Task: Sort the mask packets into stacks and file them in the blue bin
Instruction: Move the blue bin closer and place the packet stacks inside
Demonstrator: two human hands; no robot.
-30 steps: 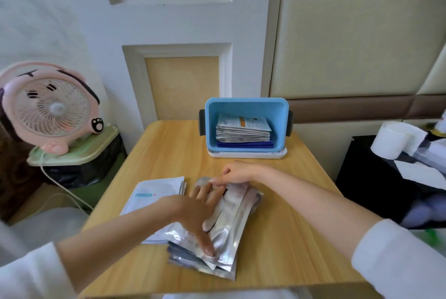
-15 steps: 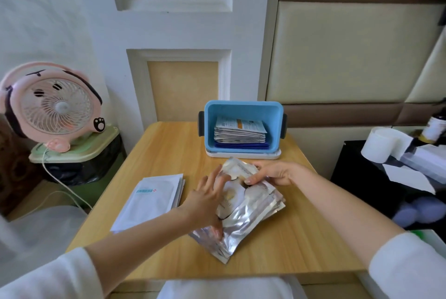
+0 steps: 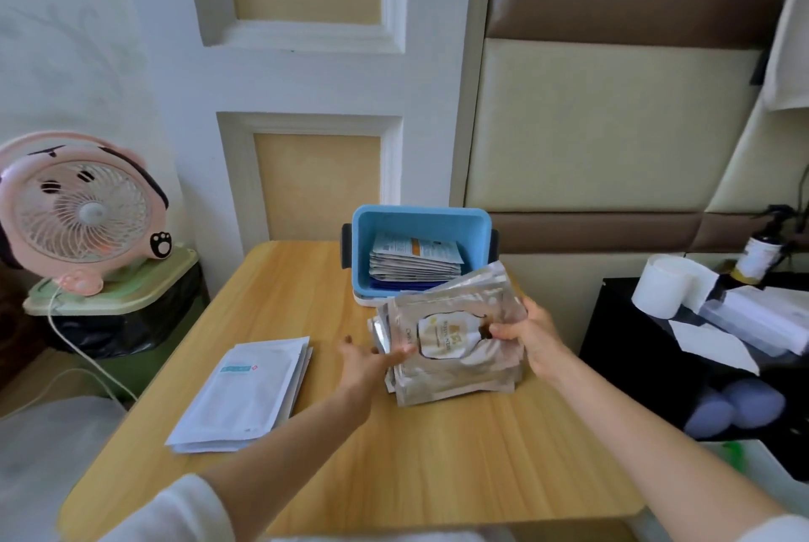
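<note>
Right hand (image 3: 536, 338): grips the right edge of the silver packet stack (image 3: 459, 349), with the thumb curled over the front face next to the printed label and the remaining fingers hidden behind the stack.

Left hand (image 3: 365, 362): fingers extended and nearly straight, with the fingertips pressed against the lower left edge of the same stack and the thumb raised clear of it. It does not close around the packets.

Silver packet stack: held between both hands, standing on its lower edge on the table (image 3: 437, 467) and leaning back. The packets are roughly aligned and fan out slightly at the left edge. The upper right corner overlaps the front right corner of the blue bin (image 3: 420, 216) in this view; contact between them cannot be confirmed.

Blue bin: located at the far edge of the table on a white base, with its opening facing the person. It contains the filed packets (image 3: 413, 263), stacked one on another, with a white-and-orange packet on top and dark blue ones at the bottom.

White packet stack (image 3: 245, 397): lies flat on the left half of the table, well apart from both hands.

Surroundings: a pink fan (image 3: 81, 213) stands on a green lid (image 3: 131, 287) left of the table. A paper roll (image 3: 665, 285) and a bottle (image 3: 759, 257) sit on a black unit (image 3: 634, 366) to the right.
</note>
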